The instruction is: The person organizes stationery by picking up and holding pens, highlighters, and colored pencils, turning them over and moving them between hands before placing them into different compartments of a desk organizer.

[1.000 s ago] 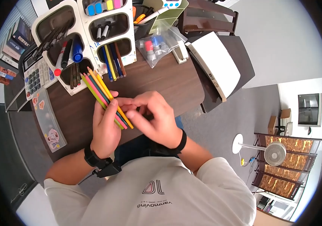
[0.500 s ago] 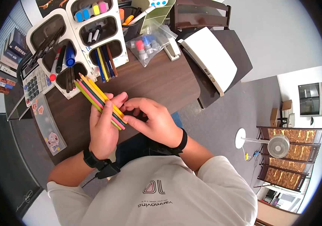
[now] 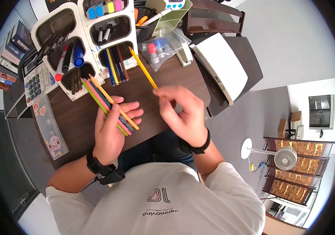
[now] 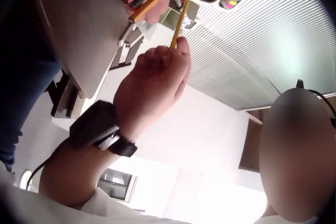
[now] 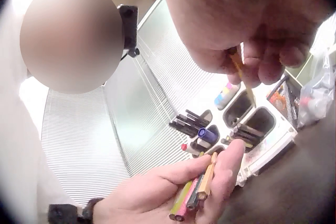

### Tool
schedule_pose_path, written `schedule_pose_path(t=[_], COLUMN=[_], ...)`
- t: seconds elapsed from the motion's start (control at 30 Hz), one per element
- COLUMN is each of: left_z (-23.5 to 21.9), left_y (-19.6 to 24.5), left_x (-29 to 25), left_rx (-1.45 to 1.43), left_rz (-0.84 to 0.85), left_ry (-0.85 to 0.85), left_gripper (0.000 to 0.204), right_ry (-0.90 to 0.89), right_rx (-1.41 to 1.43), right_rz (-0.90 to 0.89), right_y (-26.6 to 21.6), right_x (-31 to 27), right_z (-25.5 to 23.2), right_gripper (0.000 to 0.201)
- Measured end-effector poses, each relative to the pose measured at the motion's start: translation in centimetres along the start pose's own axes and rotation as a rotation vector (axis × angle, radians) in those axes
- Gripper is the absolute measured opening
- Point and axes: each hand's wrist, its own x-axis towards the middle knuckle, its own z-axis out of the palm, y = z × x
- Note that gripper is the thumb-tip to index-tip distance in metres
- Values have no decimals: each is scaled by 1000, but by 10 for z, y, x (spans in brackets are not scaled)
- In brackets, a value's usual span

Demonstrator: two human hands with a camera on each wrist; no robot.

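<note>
A dark wooden desk point(image 3: 77, 117) spreads in front of the person, with a white organizer point(image 3: 83, 31) on its far part, six of its compartments in sight. A clear plastic bag point(image 3: 163, 45) lies beside the organizer.

Both forearms angle in over the near edge of the desk, the hands apart. The right hand point(image 3: 189, 117) is farther forward, its thumb and index finger clamped on one yellow pencil point(image 3: 144, 70) close to its near end. The shaft runs out ahead of the fingertips toward the organizer's lower right corner; whether its tip touches there cannot be told.

The left hand point(image 3: 108, 135) has its palm turned inward, the thumb pressing four pencils point(image 3: 102, 98) against the palm: one lime, one pink, one dark teal, one orange. They lie side by side, sharpened tips past the thumb, blunt ends below the hand; the other fingers stretch out beyond them, slightly apart.

Smaller still, four highlighters point(image 3: 100, 10) sit in one compartment and two capped markers point(image 3: 106, 35) in the next.
</note>
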Motion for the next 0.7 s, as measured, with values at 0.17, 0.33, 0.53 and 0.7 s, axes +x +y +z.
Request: schedule_pose_path(t=[0.17, 0.33, 0.53, 0.7], left_z=[-4, -6, -7, -8], left_y=[2, 6, 5, 6], left_x=[4, 7, 7, 7], left_rx=[11, -9, -8, 8], left_rz=[-82, -140, -135, -132], left_ry=[-20, -33, -60, -71], left_gripper=[33, 33, 32, 33], right_ry=[5, -102, -124, -13], right_rx=[118, 316, 393, 299], right_rz=[222, 370, 388, 244], right_y=[14, 25, 26, 20], right_x=[35, 53, 50, 41], right_z=[38, 57, 62, 52], right_gripper=[22, 36, 39, 37])
